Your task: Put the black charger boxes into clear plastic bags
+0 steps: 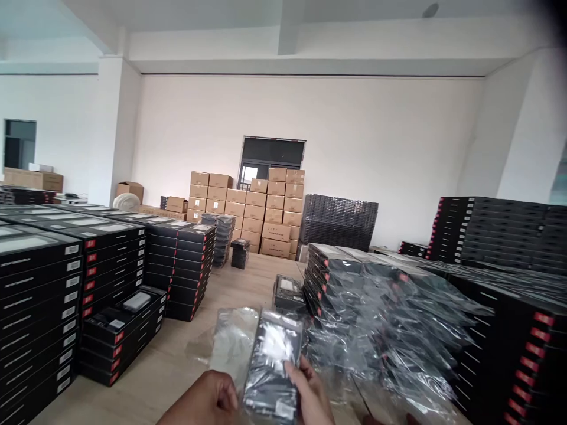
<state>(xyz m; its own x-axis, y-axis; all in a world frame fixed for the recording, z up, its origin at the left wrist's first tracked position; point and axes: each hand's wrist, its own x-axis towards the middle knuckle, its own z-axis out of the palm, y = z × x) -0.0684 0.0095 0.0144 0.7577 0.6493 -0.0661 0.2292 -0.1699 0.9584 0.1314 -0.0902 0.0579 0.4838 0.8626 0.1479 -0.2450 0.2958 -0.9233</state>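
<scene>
Head view, from where I stood: the right hand (313,391) gripped a black box in clear film (271,372), thumb on its face near the right edge, the box tilted above the bench (195,357). Left hand (213,394) curled just beside the box's lower left side; could not tell whether it pinched any film.

Handling, my judgement: best to keep the thumb light and hold by the edges, since thin film would likely slide or crease under a hard press. Left fingers would serve better opened flat, to steady the free side.

Just beyond the box, a loose clear bag (234,333) lay flat; keeping it clear of the box seemed wise. To the right, film-covered boxes (354,319) stood piled, loose film spilling toward the worker, a likely snag for a sleeve. Farther back: brown cartons (254,211) stacked before a window (272,149).
</scene>
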